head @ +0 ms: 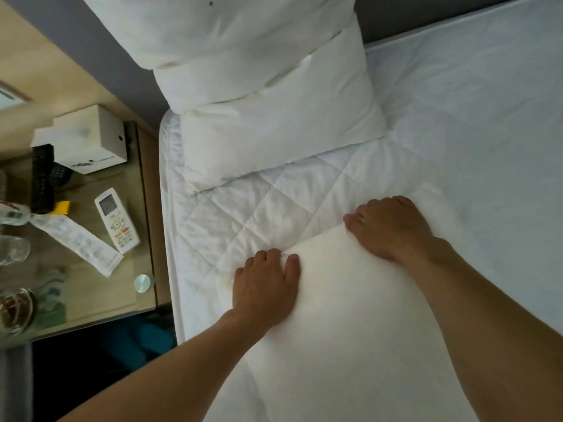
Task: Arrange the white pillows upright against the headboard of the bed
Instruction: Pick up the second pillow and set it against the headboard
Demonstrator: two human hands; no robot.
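A white pillow (350,315) lies on the quilted mattress (259,208) near me. My left hand (265,287) grips its far left edge and my right hand (390,226) grips its far right corner, fingers curled over the fabric. Ahead, a second white pillow (280,132) lies flat at the head of the bed. A third white pillow (231,28) leans upright on top of it against the grey headboard (411,16).
A glass-topped bedside table (143,190) stands left of the bed with a white box (91,138), a white remote (117,220), a black remote (42,178), a paper slip and glasses. The right half of the mattress (472,117) is bare sheet.
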